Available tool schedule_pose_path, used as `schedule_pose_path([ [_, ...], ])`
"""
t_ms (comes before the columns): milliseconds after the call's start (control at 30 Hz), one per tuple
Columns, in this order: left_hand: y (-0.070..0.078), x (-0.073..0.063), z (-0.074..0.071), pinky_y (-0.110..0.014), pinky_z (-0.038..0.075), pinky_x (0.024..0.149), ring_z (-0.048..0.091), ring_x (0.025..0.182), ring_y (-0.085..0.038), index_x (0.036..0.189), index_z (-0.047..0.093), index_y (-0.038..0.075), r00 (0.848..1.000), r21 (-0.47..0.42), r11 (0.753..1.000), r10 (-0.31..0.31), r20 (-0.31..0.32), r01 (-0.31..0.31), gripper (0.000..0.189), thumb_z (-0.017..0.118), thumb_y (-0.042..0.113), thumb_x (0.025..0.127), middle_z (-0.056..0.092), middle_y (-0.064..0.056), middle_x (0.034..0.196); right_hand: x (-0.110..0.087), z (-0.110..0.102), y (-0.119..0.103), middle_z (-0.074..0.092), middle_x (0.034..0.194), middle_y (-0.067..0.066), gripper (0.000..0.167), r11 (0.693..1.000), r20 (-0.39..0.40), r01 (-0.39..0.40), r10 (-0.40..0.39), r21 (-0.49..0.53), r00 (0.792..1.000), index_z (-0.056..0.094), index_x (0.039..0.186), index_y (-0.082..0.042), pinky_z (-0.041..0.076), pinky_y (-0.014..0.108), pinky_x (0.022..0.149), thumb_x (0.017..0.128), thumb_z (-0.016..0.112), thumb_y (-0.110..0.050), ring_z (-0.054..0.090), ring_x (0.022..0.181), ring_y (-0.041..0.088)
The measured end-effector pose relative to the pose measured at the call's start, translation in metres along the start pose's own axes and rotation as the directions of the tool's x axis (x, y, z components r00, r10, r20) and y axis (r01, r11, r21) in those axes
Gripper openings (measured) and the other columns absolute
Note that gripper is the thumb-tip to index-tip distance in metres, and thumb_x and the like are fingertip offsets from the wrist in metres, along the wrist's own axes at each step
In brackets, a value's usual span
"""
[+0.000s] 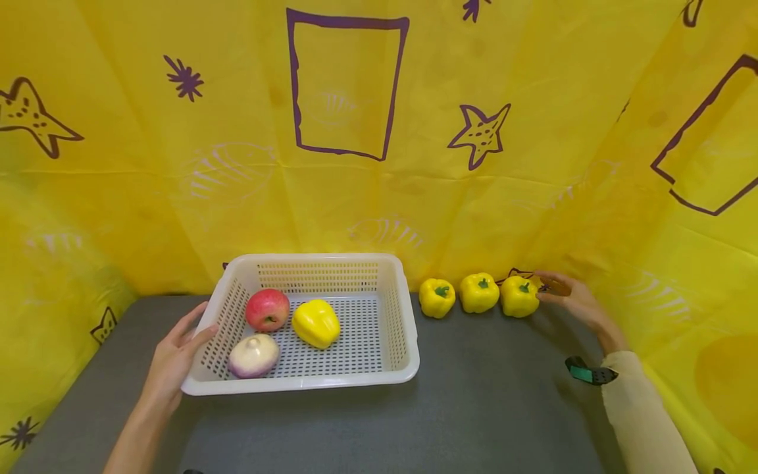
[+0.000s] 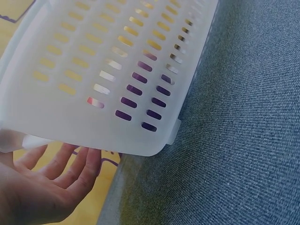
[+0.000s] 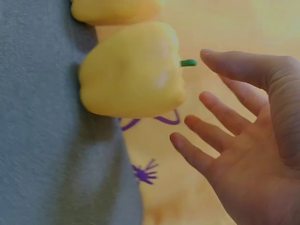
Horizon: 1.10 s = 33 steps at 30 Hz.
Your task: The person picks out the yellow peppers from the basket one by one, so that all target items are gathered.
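My left hand (image 1: 175,355) holds the left end of a white plastic basket (image 1: 308,384), thumb over the rim and fingers along the outside. In the left wrist view those fingers (image 2: 84,173) are partly hidden by the slotted wall. Inside the basket lie a red apple (image 1: 268,310), a purple-and-white turnip (image 1: 253,356) and a yellow bell pepper (image 1: 316,323). My right hand (image 1: 571,299) is beside the rightmost yellow bell pepper (image 1: 520,296). In the right wrist view its fingers are spread, with a gap between the thumb tip and the pepper's green stem (image 3: 188,63).
Two more yellow bell peppers, the middle one (image 1: 479,293) and the left one (image 1: 437,297), stand in a row right of the basket. A yellow patterned cloth (image 1: 438,217) hangs behind and at both sides of the dark grey table (image 1: 474,395).
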<state>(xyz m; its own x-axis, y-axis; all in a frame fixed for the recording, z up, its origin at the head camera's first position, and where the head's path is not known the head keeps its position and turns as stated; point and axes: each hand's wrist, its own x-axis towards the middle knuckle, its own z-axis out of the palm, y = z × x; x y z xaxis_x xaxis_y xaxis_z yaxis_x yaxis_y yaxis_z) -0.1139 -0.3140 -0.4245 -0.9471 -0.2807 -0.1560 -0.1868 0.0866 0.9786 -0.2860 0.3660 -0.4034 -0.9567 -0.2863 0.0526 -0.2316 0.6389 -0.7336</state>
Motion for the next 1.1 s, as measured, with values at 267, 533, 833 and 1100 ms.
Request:
schedule_pose_path([
  [267,0.000,0.000,0.001,-0.029,0.057,0.065,0.068,0.082,-0.002,0.156,0.028,0.022,1.000,-0.038,0.999,0.014,0.008,-0.014,0.067,0.061,0.028,0.098,0.063,0.031,0.098,0.002,-0.004,-0.015,0.042,0.144,0.030,0.058,0.993,-0.001,0.047,-0.047,-0.106,0.999,0.039,0.146,0.005,0.042,0.058,0.094,0.097,0.062,-0.019,0.046,0.123,0.049],
  [533,-0.001,0.000,0.000,-0.028,0.057,0.065,0.068,0.080,-0.002,0.156,0.028,0.022,1.000,-0.030,0.999,0.010,0.003,-0.010,0.067,0.061,0.029,0.098,0.063,0.032,0.097,0.004,0.000,-0.048,0.041,0.144,0.030,0.056,0.975,-0.001,0.141,-0.143,-0.171,0.990,0.044,0.142,0.005,0.041,0.062,0.094,0.093,0.067,-0.012,0.044,0.125,0.051],
  [833,0.000,0.000,-0.004,-0.027,0.056,0.065,0.068,0.080,-0.003,0.156,0.028,0.025,1.000,-0.037,0.999,0.005,0.016,-0.005,0.069,0.063,0.028,0.097,0.063,0.032,0.096,0.020,0.018,-0.086,0.044,0.139,0.033,0.046,0.907,0.021,0.285,-0.293,-0.311,0.956,0.053,0.130,0.010,0.042,0.063,0.092,0.089,0.070,-0.004,0.047,0.119,0.052],
  [1100,-0.001,0.001,-0.002,-0.027,0.057,0.065,0.068,0.080,-0.003,0.156,0.028,0.023,1.000,-0.089,0.996,0.003,0.019,-0.002,0.070,0.064,0.027,0.096,0.065,0.030,0.095,0.031,0.036,-0.114,0.047,0.140,0.029,0.050,0.886,0.001,0.328,-0.347,-0.327,0.938,0.051,0.135,0.009,0.047,0.058,0.091,0.092,0.068,-0.010,0.049,0.122,0.047],
])
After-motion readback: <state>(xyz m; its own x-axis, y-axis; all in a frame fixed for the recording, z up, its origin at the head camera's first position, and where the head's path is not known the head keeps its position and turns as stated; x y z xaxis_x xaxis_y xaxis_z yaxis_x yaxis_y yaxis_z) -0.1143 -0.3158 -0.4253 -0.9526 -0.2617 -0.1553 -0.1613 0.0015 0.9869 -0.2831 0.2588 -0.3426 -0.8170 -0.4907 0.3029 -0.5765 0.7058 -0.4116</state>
